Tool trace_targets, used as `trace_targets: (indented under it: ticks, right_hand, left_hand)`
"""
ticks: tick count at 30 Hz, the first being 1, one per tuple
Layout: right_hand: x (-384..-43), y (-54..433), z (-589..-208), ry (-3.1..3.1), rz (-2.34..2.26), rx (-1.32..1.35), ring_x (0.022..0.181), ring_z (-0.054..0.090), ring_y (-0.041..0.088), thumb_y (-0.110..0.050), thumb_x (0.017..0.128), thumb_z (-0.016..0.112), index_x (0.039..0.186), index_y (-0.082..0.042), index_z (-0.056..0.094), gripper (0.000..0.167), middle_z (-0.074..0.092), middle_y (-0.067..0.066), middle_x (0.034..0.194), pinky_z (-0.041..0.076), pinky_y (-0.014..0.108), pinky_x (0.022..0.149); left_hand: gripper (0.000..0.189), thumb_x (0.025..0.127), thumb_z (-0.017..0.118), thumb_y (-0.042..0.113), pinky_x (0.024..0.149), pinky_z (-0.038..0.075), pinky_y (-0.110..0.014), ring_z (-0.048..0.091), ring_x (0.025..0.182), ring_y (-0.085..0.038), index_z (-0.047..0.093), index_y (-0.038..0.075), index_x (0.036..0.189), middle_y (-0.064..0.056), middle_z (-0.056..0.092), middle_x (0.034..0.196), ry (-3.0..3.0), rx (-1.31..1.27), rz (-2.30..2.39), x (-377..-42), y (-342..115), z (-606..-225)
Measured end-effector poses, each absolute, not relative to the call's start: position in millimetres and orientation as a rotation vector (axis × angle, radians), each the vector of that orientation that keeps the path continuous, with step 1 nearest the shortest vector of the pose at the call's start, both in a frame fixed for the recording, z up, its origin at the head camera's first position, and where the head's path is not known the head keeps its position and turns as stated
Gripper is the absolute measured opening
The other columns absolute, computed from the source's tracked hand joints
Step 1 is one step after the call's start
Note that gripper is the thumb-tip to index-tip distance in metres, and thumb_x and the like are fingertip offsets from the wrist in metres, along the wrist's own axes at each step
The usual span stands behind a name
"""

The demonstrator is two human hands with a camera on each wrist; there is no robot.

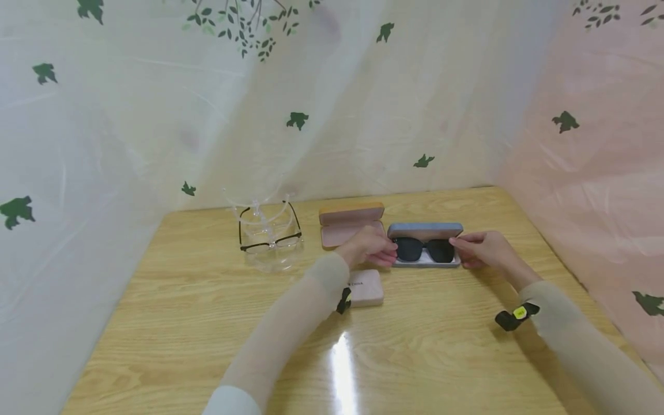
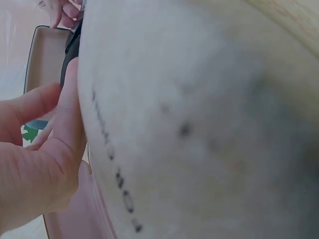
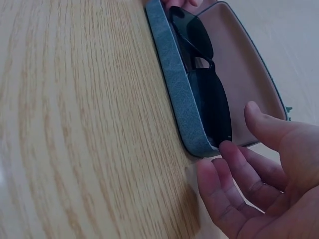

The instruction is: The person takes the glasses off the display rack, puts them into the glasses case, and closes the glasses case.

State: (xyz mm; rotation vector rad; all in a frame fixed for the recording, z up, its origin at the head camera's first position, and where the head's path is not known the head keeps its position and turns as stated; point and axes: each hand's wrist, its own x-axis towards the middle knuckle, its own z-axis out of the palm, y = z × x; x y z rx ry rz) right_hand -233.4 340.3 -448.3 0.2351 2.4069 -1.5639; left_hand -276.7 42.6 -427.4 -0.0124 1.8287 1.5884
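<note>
A pair of black sunglasses [image 1: 440, 251] lies in an open blue glasses case [image 1: 452, 265], lenses facing out and the lid standing behind. My left hand [image 1: 369, 246] is at their left end; in the left wrist view its straight fingers [image 2: 72, 94] reach the dark frame [image 2: 71, 55]. At the other end is my right hand [image 1: 485, 252]. In the right wrist view, one fingertip [image 3: 230, 148] meets the corner of the sunglasses [image 3: 212, 104] beside the case's end, while the thumb [image 3: 261, 122] stands apart. A closed pale case [image 1: 367, 288] with lettering lies under my left forearm.
An open orange case [image 1: 353, 208] with a pink lining stands behind my left hand, partly hidden by it. Further left, black-rimmed glasses [image 1: 287, 241] sit on a clear display stand [image 1: 263, 222]. Fabric walls [image 1: 353, 144] border the wooden table [image 1: 430, 340].
</note>
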Motion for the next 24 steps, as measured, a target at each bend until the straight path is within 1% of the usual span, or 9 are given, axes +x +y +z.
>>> trace_targets:
  ticks: [2, 5, 8, 11, 14, 18, 21, 23, 24]
  right_hand:
    - [-233.0, 340.3, -448.2, 2.402, -1.560, 0.231, 0.080, 0.071, 0.010, -0.045, 0.090, 0.077, 0.139, 0.010, 0.054, 0.077, 0.072, 0.003, 0.102, 0.064, 0.034, 0.074]
    - [-233.0, 340.0, -448.9, 2.396, -1.556, 0.221, 0.080, 0.071, 0.010, -0.045, 0.091, 0.076, 0.140, 0.010, 0.052, 0.077, 0.072, 0.004, 0.102, 0.064, 0.034, 0.074]
    - [-233.3, 340.0, -449.6, 2.388, -1.560, 0.212, 0.080, 0.070, 0.009, -0.044, 0.092, 0.075, 0.141, 0.011, 0.051, 0.077, 0.071, 0.005, 0.103, 0.063, 0.034, 0.075]
    - [-232.9, 341.2, -449.0, 2.390, -1.558, 0.202, 0.084, 0.070, 0.009, -0.045, 0.093, 0.073, 0.142, 0.012, 0.049, 0.078, 0.071, 0.010, 0.110, 0.063, 0.035, 0.077]
    - [-232.3, 344.0, -447.0, 2.390, -1.571, 0.199, 0.089, 0.069, 0.011, -0.047, 0.095, 0.070, 0.146, 0.012, 0.043, 0.083, 0.065, 0.017, 0.124, 0.063, 0.038, 0.079]
    - [-234.0, 350.0, -443.8, 2.347, -1.615, 0.189, 0.092, 0.069, 0.014, -0.049, 0.099, 0.062, 0.151, 0.010, 0.033, 0.084, 0.053, 0.027, 0.139, 0.062, 0.043, 0.082]
    - [-234.7, 352.5, -440.3, 2.307, -1.632, 0.156, 0.096, 0.070, 0.016, -0.053, 0.102, 0.055, 0.153, 0.010, 0.028, 0.085, 0.046, 0.031, 0.144, 0.062, 0.045, 0.084]
    - [-234.6, 352.8, -437.6, 2.287, -1.633, 0.127, 0.101, 0.069, 0.020, -0.056, 0.103, 0.050, 0.155, 0.009, 0.024, 0.087, 0.043, 0.033, 0.146, 0.061, 0.045, 0.086]
    - [-234.3, 352.8, -436.2, 2.279, -1.635, 0.110, 0.104, 0.069, 0.022, -0.057, 0.103, 0.047, 0.155, 0.009, 0.022, 0.088, 0.041, 0.034, 0.147, 0.061, 0.045, 0.087]
  left_hand:
    - [0.017, 0.097, 0.066, 0.002, 0.067, 0.064, -0.036, 0.072, 0.073, -0.025, 0.069, -0.012, 0.105, -0.021, 0.074, 0.089, 1.837, 0.008, 1.555, -276.7, 42.6, -426.9]
    - [0.021, 0.099, 0.066, 0.007, 0.065, 0.064, -0.035, 0.071, 0.069, -0.023, 0.068, -0.012, 0.109, -0.020, 0.074, 0.088, 1.870, 0.048, 1.482, -276.9, 43.1, -427.0]
    - [0.022, 0.100, 0.065, 0.009, 0.062, 0.064, -0.034, 0.069, 0.064, -0.021, 0.069, -0.010, 0.108, -0.018, 0.074, 0.085, 1.911, 0.058, 1.429, -277.3, 43.7, -427.5]
    - [0.022, 0.100, 0.066, 0.012, 0.058, 0.063, -0.033, 0.068, 0.062, -0.020, 0.070, -0.009, 0.105, -0.017, 0.074, 0.083, 1.941, 0.043, 1.415, -277.8, 43.2, -426.9]
    - [0.023, 0.099, 0.067, 0.012, 0.056, 0.062, -0.032, 0.067, 0.061, -0.019, 0.071, -0.010, 0.103, -0.019, 0.074, 0.086, 1.955, 0.012, 1.440, -278.2, 41.2, -423.9]
    - [0.024, 0.098, 0.069, 0.011, 0.058, 0.063, -0.032, 0.066, 0.061, -0.019, 0.071, -0.011, 0.105, -0.022, 0.075, 0.094, 1.950, -0.028, 1.493, -280.2, 38.0, -420.1]
    - [0.019, 0.097, 0.069, 0.011, 0.060, 0.063, -0.033, 0.066, 0.063, -0.019, 0.070, -0.008, 0.103, -0.021, 0.074, 0.098, 1.939, -0.038, 1.517, -281.8, 35.2, -419.4]
    - [0.019, 0.095, 0.072, 0.013, 0.064, 0.064, -0.035, 0.067, 0.069, -0.022, 0.069, -0.005, 0.102, -0.020, 0.073, 0.101, 1.931, -0.037, 1.530, -283.2, 32.6, -419.2]
    - [0.023, 0.095, 0.074, 0.015, 0.068, 0.064, -0.036, 0.069, 0.075, -0.023, 0.067, -0.005, 0.104, -0.019, 0.072, 0.106, 1.927, -0.023, 1.534, -283.5, 31.0, -418.5]
